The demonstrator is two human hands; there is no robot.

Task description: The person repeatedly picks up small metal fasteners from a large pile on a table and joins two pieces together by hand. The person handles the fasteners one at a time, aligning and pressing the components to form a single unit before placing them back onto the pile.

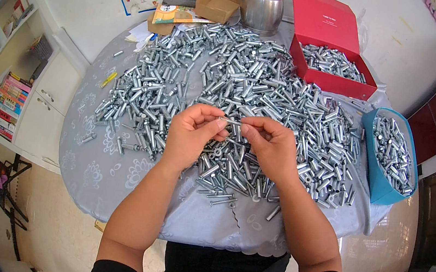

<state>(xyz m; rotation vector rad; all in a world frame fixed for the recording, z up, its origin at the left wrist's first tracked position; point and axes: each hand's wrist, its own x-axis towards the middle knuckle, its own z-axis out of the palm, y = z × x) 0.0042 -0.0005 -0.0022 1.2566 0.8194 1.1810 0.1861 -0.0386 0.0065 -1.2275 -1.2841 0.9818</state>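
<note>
Over the middle of the heap, a thin silvery bolt (231, 121) spans the gap between my two hands. My left hand (192, 131) pinches one end of it between thumb and fingers. The other end is in the closed fingertips of my right hand (272, 146). A second slim metal piece (235, 142) shows just below, between the hands; I cannot tell whether it is held or lies on the heap. Under and around both hands spreads a large pile of metal sleeves, bolts and washers (259, 70).
The pile covers much of a round table with a grey patterned cloth (85, 184). At the right stand a red box (340, 86) and a blue bin (383, 196), both holding metal parts. Behind are a steel pot (262, 10) and cardboard box (217, 5). A yellow pen-like item (108, 79) lies left.
</note>
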